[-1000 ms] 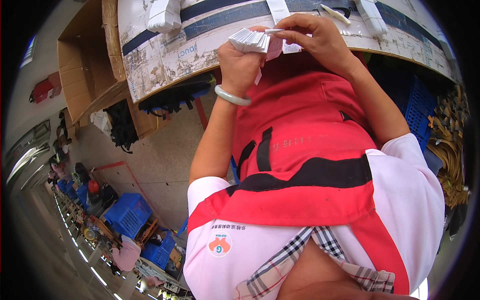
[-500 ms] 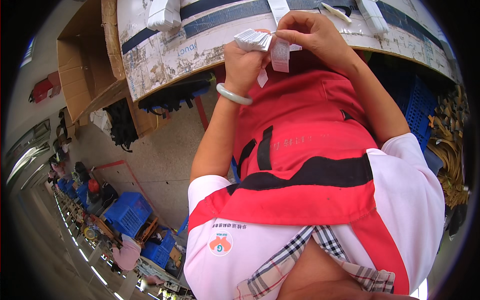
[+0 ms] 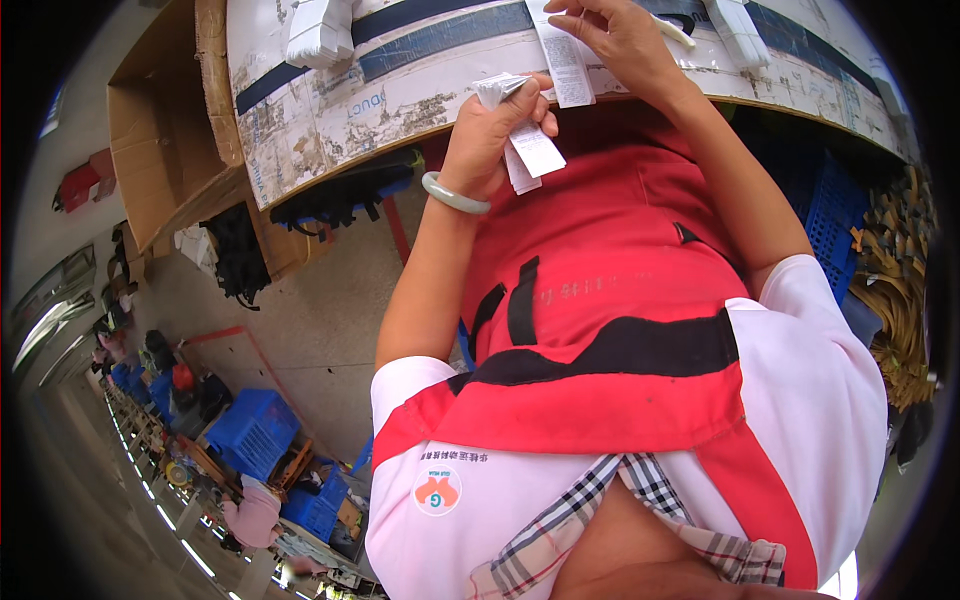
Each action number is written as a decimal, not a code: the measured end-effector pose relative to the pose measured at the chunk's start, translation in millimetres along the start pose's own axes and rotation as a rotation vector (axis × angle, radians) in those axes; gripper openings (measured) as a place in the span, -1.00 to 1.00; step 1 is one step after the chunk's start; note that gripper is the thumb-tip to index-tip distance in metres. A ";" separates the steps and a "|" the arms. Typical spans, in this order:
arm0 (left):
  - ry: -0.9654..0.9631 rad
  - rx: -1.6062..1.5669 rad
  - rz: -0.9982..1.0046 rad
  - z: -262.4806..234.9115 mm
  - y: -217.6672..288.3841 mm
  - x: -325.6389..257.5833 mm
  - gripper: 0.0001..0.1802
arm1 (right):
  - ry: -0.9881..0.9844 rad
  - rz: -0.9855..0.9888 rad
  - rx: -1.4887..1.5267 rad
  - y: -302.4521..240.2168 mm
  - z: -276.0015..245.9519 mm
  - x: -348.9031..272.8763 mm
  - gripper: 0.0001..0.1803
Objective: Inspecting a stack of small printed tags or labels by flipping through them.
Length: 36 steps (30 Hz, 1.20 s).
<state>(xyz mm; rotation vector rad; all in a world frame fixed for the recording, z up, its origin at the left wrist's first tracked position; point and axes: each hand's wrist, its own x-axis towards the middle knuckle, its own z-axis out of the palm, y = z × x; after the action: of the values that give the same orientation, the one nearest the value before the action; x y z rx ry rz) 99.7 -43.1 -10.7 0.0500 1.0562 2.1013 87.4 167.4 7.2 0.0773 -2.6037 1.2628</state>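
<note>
- Left hand (image 3: 478,140), in the head view, is raised at the table's near edge, thumb pressed down against curled fingers, pinching a bundle of white slips (image 3: 497,90) between them.
- Two printed ends (image 3: 536,148) of white paper hang from that grip toward the near side, in front of the red apron (image 3: 600,260).
- Right hand (image 3: 625,50) is farther away and to the right, fingers bent and thumb near the index finger, above a long printed strip (image 3: 566,70); its fingertips are close to the picture's upper edge, so I cannot tell whether they pinch the paper.
- That strip lies on the worn, pale table (image 3: 310,140), its near end close to the edge, just right of the left hand.
- A white stack (image 3: 320,35) sits far left on the table, another pale stack (image 3: 738,35) far right, and a slim white object (image 3: 675,32) beside the right hand.
- For neat handling, I judge that a steady thumb near the bundle's folds would stop the slips fanning, while a light fingertip pinch on one edge would separate single strips without creasing.
</note>
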 end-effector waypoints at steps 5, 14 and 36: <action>0.049 0.185 0.075 3.4 -0.6 5.9 -0.76 | 0.028 -0.102 -0.214 25.0 10.1 13.6 -0.86; 0.301 0.535 0.330 6.1 10.8 9.6 -0.86 | -0.134 -0.107 -0.030 16.6 -4.3 10.8 -0.89; 0.236 0.953 0.845 2.1 13.8 29.5 -0.73 | -0.217 -0.182 0.032 1.6 -14.2 6.4 -0.88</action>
<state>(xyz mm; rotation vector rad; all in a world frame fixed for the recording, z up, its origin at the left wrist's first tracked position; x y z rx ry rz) 71.2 -27.4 -8.1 0.8524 2.4087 2.0660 83.7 179.9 16.0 0.4714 -2.6798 1.2941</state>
